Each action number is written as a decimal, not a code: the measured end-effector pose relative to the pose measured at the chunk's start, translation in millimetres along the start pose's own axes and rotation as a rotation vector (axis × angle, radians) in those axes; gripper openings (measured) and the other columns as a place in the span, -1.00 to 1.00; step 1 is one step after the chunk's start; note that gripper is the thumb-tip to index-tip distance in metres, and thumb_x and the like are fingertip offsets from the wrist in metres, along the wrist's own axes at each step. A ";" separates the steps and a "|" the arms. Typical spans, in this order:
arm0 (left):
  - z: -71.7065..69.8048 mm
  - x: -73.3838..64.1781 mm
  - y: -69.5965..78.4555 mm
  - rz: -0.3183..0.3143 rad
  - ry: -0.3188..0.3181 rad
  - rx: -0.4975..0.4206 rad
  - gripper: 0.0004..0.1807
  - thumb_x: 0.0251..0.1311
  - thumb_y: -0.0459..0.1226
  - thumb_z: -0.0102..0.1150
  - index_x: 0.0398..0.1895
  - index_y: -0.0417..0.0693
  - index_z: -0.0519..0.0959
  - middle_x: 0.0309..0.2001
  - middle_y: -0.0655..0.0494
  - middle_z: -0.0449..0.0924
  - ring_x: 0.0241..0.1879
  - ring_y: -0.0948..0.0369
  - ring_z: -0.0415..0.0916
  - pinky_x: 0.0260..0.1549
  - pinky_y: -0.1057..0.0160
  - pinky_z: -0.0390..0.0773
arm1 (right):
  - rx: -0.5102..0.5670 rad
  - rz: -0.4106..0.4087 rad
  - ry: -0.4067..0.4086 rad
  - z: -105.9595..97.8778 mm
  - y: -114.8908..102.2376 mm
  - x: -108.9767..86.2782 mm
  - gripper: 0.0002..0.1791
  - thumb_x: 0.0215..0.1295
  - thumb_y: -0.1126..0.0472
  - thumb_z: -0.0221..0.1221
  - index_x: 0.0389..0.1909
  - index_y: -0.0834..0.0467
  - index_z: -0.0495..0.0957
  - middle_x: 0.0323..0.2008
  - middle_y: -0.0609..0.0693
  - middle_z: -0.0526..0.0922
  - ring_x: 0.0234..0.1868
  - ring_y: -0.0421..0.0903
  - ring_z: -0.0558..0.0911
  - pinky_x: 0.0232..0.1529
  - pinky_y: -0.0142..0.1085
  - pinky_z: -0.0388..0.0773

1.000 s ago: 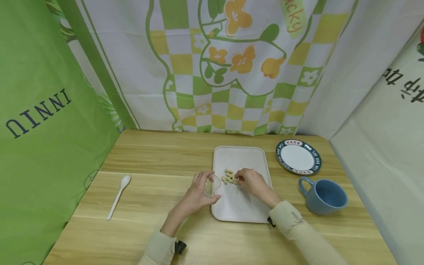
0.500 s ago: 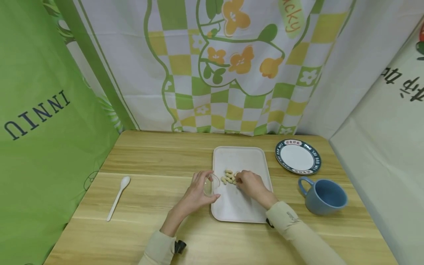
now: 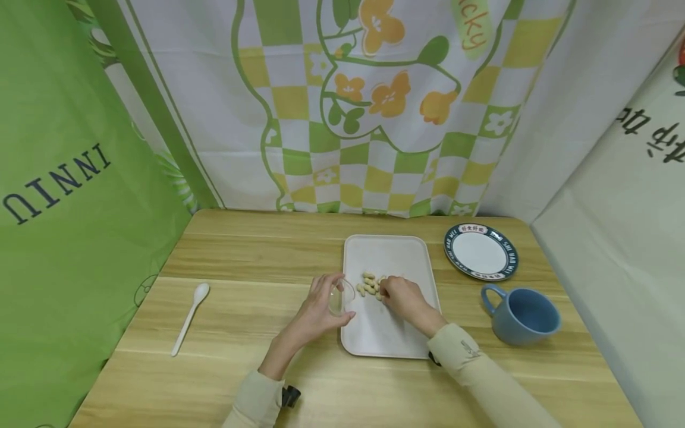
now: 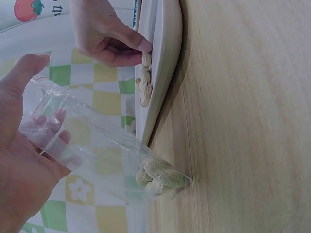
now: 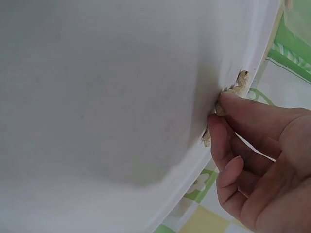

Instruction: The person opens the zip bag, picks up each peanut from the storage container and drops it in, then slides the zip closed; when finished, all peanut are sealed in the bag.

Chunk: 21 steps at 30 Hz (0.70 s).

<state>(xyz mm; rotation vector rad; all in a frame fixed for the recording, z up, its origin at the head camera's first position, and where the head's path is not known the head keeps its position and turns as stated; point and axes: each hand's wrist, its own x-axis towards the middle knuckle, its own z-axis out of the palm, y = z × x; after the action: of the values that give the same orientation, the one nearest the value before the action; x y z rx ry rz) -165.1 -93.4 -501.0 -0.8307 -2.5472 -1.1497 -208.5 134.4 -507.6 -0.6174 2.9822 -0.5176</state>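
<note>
In the head view my left hand (image 3: 320, 306) holds a clear plastic bag (image 4: 104, 145) by its spread mouth, beside the left edge of the white tray (image 3: 380, 336). Several unshelled peanuts (image 4: 160, 175) lie in the bag's bottom corner, as the left wrist view shows. Over the tray, my right hand (image 3: 408, 302) pinches a peanut (image 5: 220, 109) between thumb and index finger, low at the tray surface. More loose peanuts (image 3: 368, 284) are grouped on the tray just left of the right fingertips, partly hidden by the hand in the right wrist view.
A white spoon (image 3: 191, 318) lies on the wooden table (image 3: 257, 244) at the left. To the right of the tray stand a dark-rimmed plate (image 3: 481, 252) and, nearer, a blue mug (image 3: 524, 316). A patterned curtain (image 3: 369, 119) hangs behind the table.
My right hand has settled slightly lower and closer over the peanuts, its fingertips now at one of them. The left hand with the bag has stayed nearly still.
</note>
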 end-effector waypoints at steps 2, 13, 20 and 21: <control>-0.3 0.2 -0.2 -0.007 -0.007 -0.006 -0.14 -0.15 -0.22 0.48 0.25 -0.24 0.24 -0.10 0.08 0.36 0.04 0.09 0.28 -0.01 0.08 0.45 | -0.001 0.000 -0.001 -0.3 0.3 -0.3 -0.88 0.09 0.37 0.34 -0.51 0.15 0.59 -0.55 -0.07 0.51 -0.52 -0.18 0.44 -0.48 -0.30 0.46; -2.0 0.3 -1.1 -0.051 -0.035 -0.013 -0.13 -0.10 -0.20 0.48 0.27 -0.22 0.23 -0.07 0.07 0.37 0.08 0.10 0.27 0.05 0.08 0.43 | 0.032 -0.006 0.122 -8.3 0.2 -5.7 -0.92 0.08 0.40 0.32 -0.39 0.21 0.66 -0.50 -0.01 0.55 -0.44 -0.09 0.53 -0.39 -0.21 0.55; -2.7 1.4 -1.0 -0.052 -0.041 -0.025 -0.13 -0.12 -0.23 0.48 0.27 -0.29 0.24 -0.08 0.05 0.37 0.09 0.06 0.27 0.05 0.06 0.43 | 0.055 -0.083 0.251 -22.4 -4.2 -10.3 -0.92 0.09 0.41 0.33 -0.38 0.22 0.67 -0.48 -0.01 0.56 -0.43 -0.09 0.54 -0.41 -0.24 0.54; -2.7 1.6 -1.0 -0.051 -0.040 -0.025 -0.13 -0.12 -0.23 0.49 0.26 -0.30 0.24 -0.08 0.04 0.37 0.09 0.05 0.27 0.05 0.05 0.42 | 0.060 -0.097 0.265 -24.7 -5.2 -10.6 -0.92 0.09 0.40 0.34 -0.38 0.22 0.67 -0.48 -0.01 0.56 -0.43 -0.10 0.54 -0.42 -0.25 0.53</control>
<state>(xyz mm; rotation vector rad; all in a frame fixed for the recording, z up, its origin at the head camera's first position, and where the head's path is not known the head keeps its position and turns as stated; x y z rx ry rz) -167.0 -95.3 -499.2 -0.8077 -2.6058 -1.1944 -199.7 141.8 -482.7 -0.7459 3.1785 -0.7485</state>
